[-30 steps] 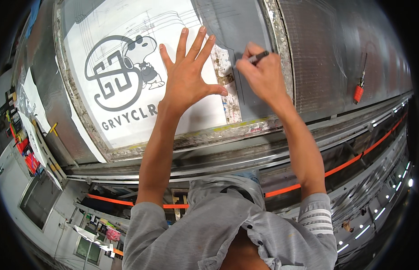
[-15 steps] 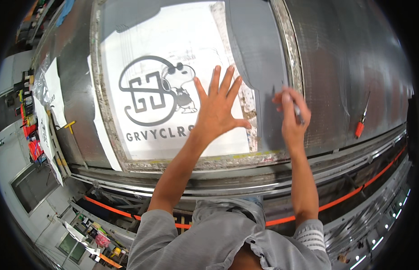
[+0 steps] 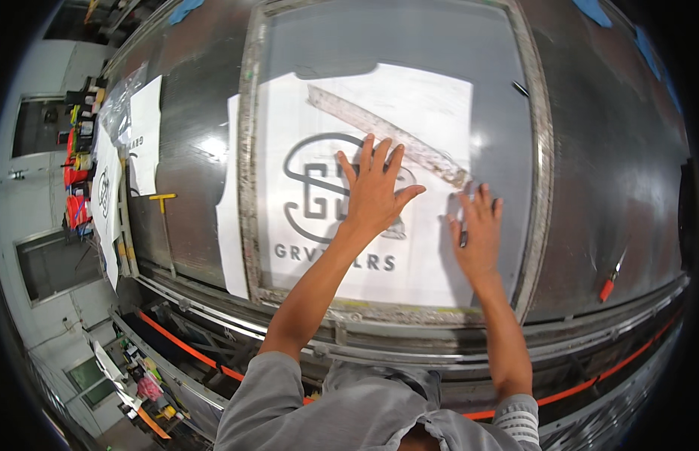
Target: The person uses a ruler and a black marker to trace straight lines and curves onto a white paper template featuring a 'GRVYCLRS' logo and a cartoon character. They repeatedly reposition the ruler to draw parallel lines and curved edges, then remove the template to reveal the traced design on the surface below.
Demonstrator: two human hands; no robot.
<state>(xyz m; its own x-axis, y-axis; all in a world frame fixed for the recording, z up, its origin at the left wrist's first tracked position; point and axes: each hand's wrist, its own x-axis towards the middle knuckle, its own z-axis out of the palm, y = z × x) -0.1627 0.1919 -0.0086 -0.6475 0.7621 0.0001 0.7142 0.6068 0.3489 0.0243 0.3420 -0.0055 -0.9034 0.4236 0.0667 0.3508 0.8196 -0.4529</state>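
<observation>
Head view: ruler (image 3: 387, 135) just beyond left hand (image 3: 373, 194).

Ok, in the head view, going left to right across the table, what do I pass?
Loose white printed sheets → yellow T-handled tool → frame's left rail → left hand → right hand → frame's right rail → red-handled tool.

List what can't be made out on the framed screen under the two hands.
Head view:
- Printed emblem: its middle is hidden under the left hand.
- Dark pen: mostly covered by the right hand.
- Ruler: markings too small and smeared to read.
</observation>
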